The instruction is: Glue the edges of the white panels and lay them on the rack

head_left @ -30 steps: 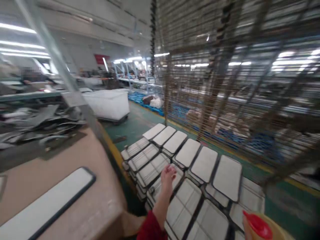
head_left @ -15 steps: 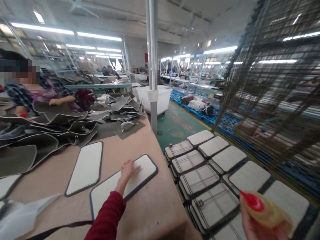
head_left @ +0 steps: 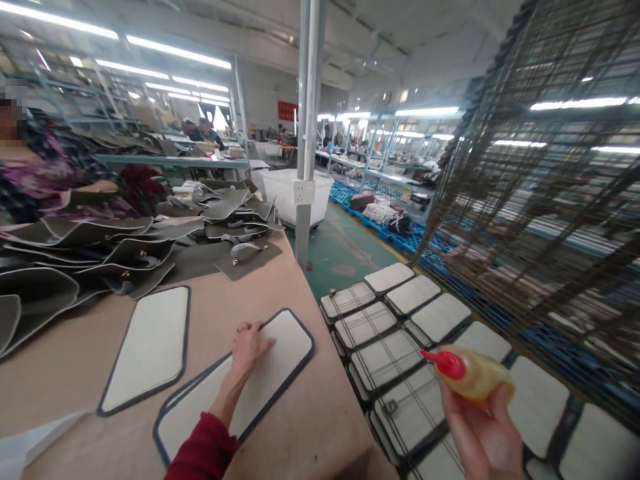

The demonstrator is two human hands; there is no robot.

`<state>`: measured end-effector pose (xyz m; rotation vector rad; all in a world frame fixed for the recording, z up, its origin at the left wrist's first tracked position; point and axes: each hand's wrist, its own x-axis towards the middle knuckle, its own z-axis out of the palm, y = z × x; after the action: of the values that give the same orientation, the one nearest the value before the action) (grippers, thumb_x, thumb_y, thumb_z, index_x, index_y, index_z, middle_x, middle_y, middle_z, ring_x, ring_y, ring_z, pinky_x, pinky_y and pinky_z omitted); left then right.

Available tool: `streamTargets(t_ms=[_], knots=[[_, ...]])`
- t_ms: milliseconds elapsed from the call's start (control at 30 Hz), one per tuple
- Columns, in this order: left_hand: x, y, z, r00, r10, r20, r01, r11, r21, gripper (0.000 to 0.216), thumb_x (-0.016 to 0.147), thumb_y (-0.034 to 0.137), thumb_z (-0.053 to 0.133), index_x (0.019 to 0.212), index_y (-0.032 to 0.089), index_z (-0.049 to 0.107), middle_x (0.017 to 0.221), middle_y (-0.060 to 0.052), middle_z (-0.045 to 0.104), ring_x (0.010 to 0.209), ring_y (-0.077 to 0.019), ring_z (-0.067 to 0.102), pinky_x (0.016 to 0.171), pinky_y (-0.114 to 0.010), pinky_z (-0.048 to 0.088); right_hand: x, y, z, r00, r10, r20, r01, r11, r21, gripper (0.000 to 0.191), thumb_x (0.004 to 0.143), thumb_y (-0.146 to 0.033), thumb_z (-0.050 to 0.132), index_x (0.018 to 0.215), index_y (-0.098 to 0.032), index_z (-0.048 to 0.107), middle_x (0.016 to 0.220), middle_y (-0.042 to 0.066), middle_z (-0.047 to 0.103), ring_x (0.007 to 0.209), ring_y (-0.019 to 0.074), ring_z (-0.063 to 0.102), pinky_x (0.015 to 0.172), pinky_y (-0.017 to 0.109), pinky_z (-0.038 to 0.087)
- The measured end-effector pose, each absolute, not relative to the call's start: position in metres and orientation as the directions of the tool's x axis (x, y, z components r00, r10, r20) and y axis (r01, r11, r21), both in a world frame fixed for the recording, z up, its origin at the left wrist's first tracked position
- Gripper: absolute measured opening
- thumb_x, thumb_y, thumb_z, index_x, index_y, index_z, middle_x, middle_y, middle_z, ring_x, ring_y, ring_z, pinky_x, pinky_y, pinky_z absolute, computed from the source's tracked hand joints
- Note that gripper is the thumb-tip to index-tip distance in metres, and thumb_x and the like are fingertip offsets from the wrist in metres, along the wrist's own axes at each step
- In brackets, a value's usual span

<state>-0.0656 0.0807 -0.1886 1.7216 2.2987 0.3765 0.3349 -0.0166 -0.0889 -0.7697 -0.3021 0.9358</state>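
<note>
On the table lies a long white panel (head_left: 280, 347) with rounded corners and a dark border. My left hand (head_left: 249, 347) is over its far edge, fingers curled at the border and thumb on the white face. At the panel's near left end the border looks doubled, as if two layers sit slightly apart. My right hand (head_left: 483, 423) grips a yellowish squeeze bottle (head_left: 483, 380), its red nozzle pointing left, above the rack of panels. A second white panel (head_left: 147, 347) lies flat to the left, apart from my left hand.
Right of the table, rows of white panels (head_left: 440, 319) lie on dark wire racks (head_left: 390, 407). Grey felt pieces (head_left: 125, 250) are heaped at the back left, near a person (head_left: 45, 167). A metal post (head_left: 303, 227) and white bin (head_left: 273, 193) stand beyond; wire mesh (head_left: 500, 167) rises right.
My right hand has brought the bottle left and up, farther into view. My left hand stays at the panel, whose left end now shows a doubled border. The view has shifted slightly right.
</note>
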Motion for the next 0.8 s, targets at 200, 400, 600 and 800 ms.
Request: streamTargets(t_ms=[200, 400, 600, 800], knots=[[-0.060, 0.071, -0.188, -0.196, 0.976, -0.097, 0.878, 0.218, 0.426, 0.033, 0.092, 0.037, 0.045, 0.115, 0.019, 0.060, 0.105, -0.007, 0.071, 0.094, -0.0209, 0.065, 0.082, -0.030, 0.045, 0.322, -0.015, -0.040, 0.570, 0.792, -0.216, -0.684, 0.313, -0.659, 0.038, 0.079, -0.044, 0.067, 0.109, -0.020, 0.068, 0.108, 0.003, 0.072, 0.099, 0.0190, 0.068, 0.114, 0.045, 0.030], [-0.019, 0.045, -0.202, -0.223, 0.968, -0.120, 0.915, 0.250, 0.317, 0.050, 0.078, 0.041, 0.063, 0.120, 0.016, 0.057, 0.139, -0.018, 0.050, 0.125, -0.0347, 0.044, 0.094, -0.044, 0.038, 0.332, -0.021, -0.036, 0.533, 0.845, -0.030, -0.646, 0.384, -0.660, 0.039, 0.074, -0.043, 0.073, 0.104, -0.018, 0.069, 0.102, 0.005, 0.073, 0.099, 0.0206, 0.067, 0.112, 0.046, 0.035], [-0.007, 0.039, -0.197, -0.282, 0.948, -0.144, 0.901, 0.314, 0.300, 0.047, 0.070, 0.030, 0.068, 0.112, 0.013, 0.055, 0.131, -0.020, 0.054, 0.120, -0.0353, 0.047, 0.091, -0.042, 0.039, 0.341, -0.024, -0.048, 0.467, 0.880, -0.089, -0.714, 0.316, -0.625, 0.044, 0.070, -0.043, 0.076, 0.107, -0.020, 0.068, 0.105, 0.004, 0.073, 0.099, 0.0199, 0.068, 0.110, 0.044, 0.038], [-0.009, 0.032, -0.174, -0.187, 0.974, -0.127, 0.860, 0.225, 0.457, 0.061, 0.077, 0.035, 0.060, 0.132, 0.015, 0.042, 0.121, -0.015, 0.064, 0.109, -0.0288, 0.059, 0.091, -0.038, 0.043, 0.344, -0.019, -0.042, 0.472, 0.881, 0.004, -0.653, 0.353, -0.671, 0.051, 0.063, -0.048, 0.081, 0.105, -0.024, 0.068, 0.096, -0.001, 0.075, 0.100, 0.0194, 0.068, 0.112, 0.045, 0.035]])
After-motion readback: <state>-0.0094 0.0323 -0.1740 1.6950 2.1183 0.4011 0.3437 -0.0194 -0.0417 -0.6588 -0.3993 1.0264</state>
